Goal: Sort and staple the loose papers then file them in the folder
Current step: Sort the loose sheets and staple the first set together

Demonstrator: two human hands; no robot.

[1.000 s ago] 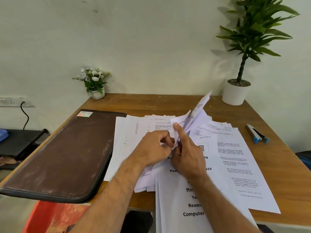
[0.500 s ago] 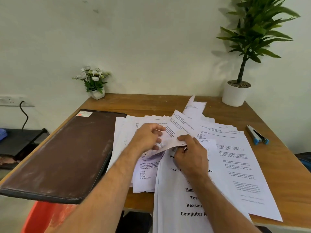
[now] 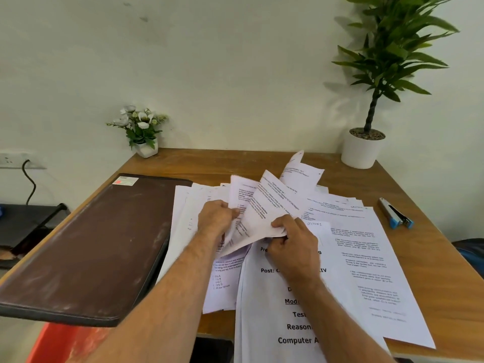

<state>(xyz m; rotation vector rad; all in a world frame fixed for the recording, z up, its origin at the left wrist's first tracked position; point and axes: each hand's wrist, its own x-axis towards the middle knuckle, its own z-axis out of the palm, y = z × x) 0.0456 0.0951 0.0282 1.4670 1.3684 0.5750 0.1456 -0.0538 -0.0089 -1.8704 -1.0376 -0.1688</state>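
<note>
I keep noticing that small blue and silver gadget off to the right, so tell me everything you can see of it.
It looks like a small stapler: a silver, metal-looking top arm over a dark base, with bright blue plastic at the near end. It lies flat on the wooden table, pointing diagonally away from the viewer, just right of the spread papers. Neither hand touches it, and it appears to be closed.

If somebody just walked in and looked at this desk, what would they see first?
Probably the big messy spread of white papers across the middle of the wooden table, with the left hand and right hand holding some sheets up from it. Next, the large brown folder lying closed on the left side, hanging over the table's edge. Then the tall green plant in a white pot at the far right corner.
</note>
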